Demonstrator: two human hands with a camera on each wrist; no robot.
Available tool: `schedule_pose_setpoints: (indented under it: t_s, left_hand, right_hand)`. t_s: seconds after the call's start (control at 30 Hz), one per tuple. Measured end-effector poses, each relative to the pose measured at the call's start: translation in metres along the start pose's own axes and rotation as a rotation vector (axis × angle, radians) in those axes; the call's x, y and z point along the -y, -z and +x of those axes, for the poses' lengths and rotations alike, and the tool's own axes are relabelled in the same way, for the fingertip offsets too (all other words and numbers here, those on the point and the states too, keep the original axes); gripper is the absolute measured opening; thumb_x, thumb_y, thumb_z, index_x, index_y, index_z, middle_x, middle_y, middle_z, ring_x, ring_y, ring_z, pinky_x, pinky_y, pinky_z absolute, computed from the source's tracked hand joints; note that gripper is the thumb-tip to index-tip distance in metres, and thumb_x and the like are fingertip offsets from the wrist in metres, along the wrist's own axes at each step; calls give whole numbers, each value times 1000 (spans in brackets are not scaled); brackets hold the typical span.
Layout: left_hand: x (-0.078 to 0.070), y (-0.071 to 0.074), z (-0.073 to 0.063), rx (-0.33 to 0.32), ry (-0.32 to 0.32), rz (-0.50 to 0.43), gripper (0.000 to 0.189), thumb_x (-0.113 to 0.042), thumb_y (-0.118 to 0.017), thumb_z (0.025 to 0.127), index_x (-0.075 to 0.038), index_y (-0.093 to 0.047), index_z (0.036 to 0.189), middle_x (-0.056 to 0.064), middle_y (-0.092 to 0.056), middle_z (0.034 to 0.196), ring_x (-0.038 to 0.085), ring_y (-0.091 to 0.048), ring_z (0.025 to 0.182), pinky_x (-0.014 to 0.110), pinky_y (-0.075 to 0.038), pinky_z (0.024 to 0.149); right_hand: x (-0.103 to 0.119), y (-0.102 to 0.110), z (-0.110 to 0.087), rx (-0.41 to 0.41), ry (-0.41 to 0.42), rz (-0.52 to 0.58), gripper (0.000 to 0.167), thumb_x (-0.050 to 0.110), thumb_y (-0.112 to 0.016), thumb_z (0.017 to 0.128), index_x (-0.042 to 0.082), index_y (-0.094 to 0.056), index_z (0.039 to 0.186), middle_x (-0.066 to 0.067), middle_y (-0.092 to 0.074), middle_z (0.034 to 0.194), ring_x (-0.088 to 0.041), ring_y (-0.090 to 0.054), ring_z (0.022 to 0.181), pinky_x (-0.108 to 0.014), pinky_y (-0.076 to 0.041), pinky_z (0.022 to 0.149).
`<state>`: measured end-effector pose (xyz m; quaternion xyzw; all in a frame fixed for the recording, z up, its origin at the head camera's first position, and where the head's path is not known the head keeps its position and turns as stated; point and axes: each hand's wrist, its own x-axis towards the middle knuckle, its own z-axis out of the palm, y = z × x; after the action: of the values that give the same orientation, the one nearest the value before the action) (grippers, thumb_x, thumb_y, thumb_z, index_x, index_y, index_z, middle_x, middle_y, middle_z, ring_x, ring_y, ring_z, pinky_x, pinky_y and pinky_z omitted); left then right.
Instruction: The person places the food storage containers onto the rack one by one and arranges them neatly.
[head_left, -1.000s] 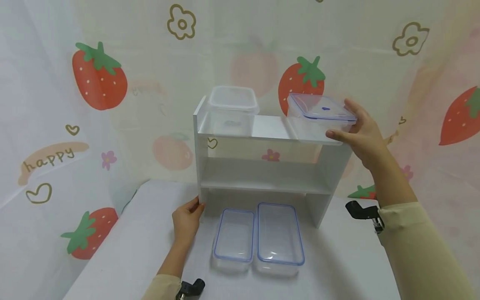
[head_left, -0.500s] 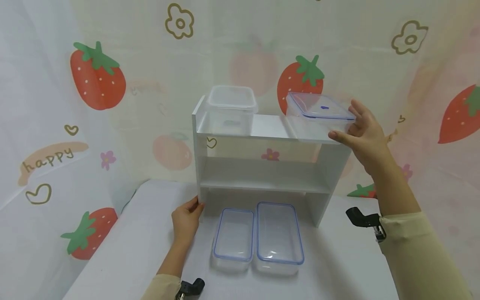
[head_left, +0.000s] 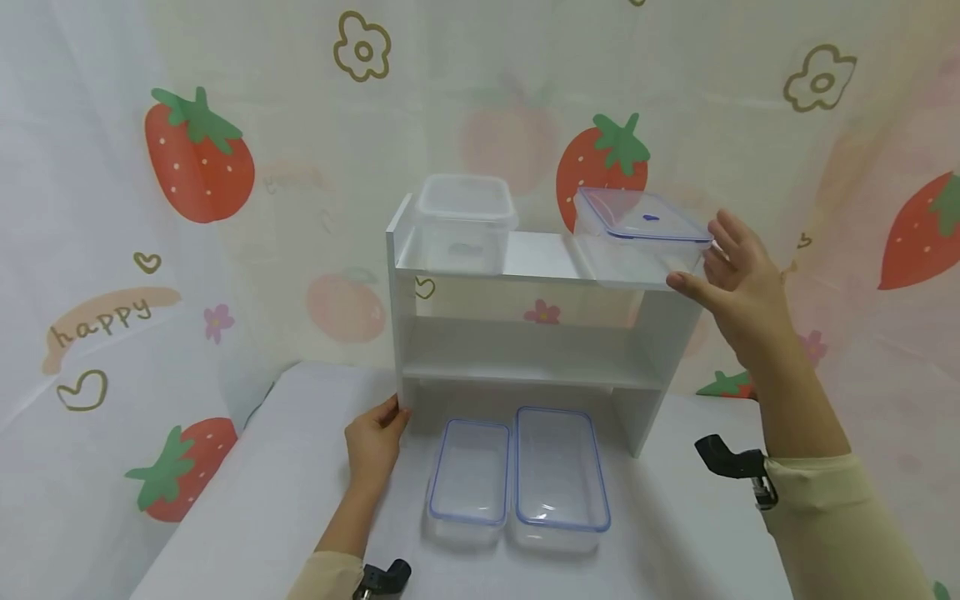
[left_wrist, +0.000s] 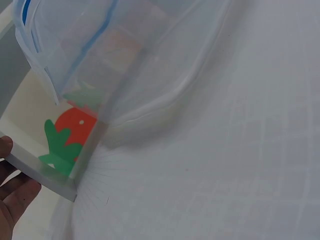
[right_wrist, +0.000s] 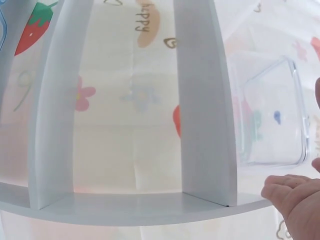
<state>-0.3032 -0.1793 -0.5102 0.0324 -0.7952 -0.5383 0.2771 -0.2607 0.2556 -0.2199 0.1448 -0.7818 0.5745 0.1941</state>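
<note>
A white two-tier shelf (head_left: 528,354) stands on the table. My left hand (head_left: 373,442) pinches the front edge of its left side panel, with thumb and fingers on either side of that board (left_wrist: 42,177) in the left wrist view. On the top board's right end sits a clear food container (head_left: 637,233) with a blue-rimmed lid. Beside its right end is my right hand (head_left: 742,296), fingers spread and nothing held. The right wrist view shows the same container (right_wrist: 272,117) a little apart from the thumb.
A clear food container with a whitish lid (head_left: 465,225) stands at the top board's left end. Two blue-rimmed containers, a smaller one (head_left: 468,471) and a larger one (head_left: 562,467), lie side by side on the table (head_left: 247,500) in front. A strawberry-print curtain (head_left: 300,233) hangs behind.
My right hand has let go of the blue-rimmed container on the top board and drawn back slightly right and down. That container stays in place. My left hand has not moved.
</note>
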Motion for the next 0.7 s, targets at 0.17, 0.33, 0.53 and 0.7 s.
schedule_pose_setpoints:
  t_s: [0.17,0.33,0.53,0.7]
  left_hand:
    - [0,1,-1,5,8,-8,32,-11,-79,90,-1,-73,120,17,-76,111,30,-76,99,35,-64,81]
    - [-1,1,0,8,5,-11,33,-11,-79,90,-1,-73,121,17,-75,112,30,-76,100,34,-64,81]
    - [0,1,0,3,-6,-16,32,-11,-79,91,0,-72,120,18,-75,112,30,-76,99,33,-64,80]
    - [1,1,1,5,-8,2,32,-13,-79,91,-1,-73,120,17,-75,112,30,-76,99,35,-64,81]
  right_hand:
    - [-2,-2,-10,-8,41,67,97,3,-79,88,25,-22,164,-5,-18,172,-24,-22,157,-21,-37,115]
    - [-4,-1,-17,-26,67,74,97,2,-80,88,25,-24,163,-4,-20,172,-23,-23,156,-16,-43,106]
    - [-4,-2,-27,-55,88,29,96,2,-79,88,25,-24,163,-3,-21,171,-24,-25,156,-16,-41,107]
    - [-8,-3,-40,-66,110,82,99,-5,-80,85,21,-24,163,-8,-22,171,-26,-25,156,-14,-40,110]
